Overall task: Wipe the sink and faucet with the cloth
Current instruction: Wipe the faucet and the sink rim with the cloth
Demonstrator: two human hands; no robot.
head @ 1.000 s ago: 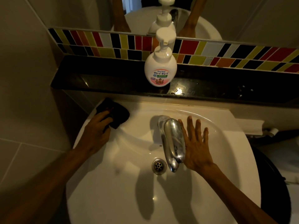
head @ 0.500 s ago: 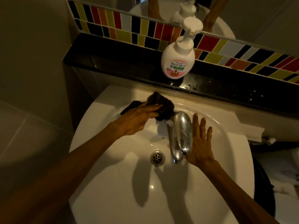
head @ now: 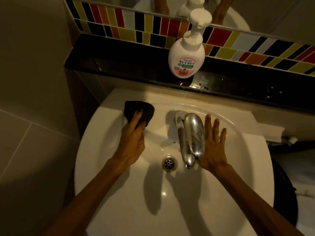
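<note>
Dark cloth (head: 139,111) pressed flat on the back left rim of the white sink (head: 109,167), under the fingers of the left hand (head: 132,142). Pressing down more than pinching, so not a tight hold, just fingers spread on top of the cloth. Right hand (head: 211,147) open and flat, holding nothing, lying just beside the shiny faucet (head: 191,135) on its right side, maybe touching it. Drain (head: 169,163) near the middle of the bowl, a little left of the spout tip. Soap bottle (head: 186,57) standing on the dark shelf (head: 110,60) behind the sink, close to its front edge and right above the faucet. Probably in the middle of the job: rim being wiped, faucet not covered by the cloth right now. Things that could go wrong: cloth slipping out from under the fingers on the smooth, maybe wet rim, and sliding down into the bowl or off the left side. A big swing up toward the faucet could bump the soap bottle and tip it into the sink. Pushing the faucet handle by mistake could start the water. Dim light could hide missed spots.
</note>
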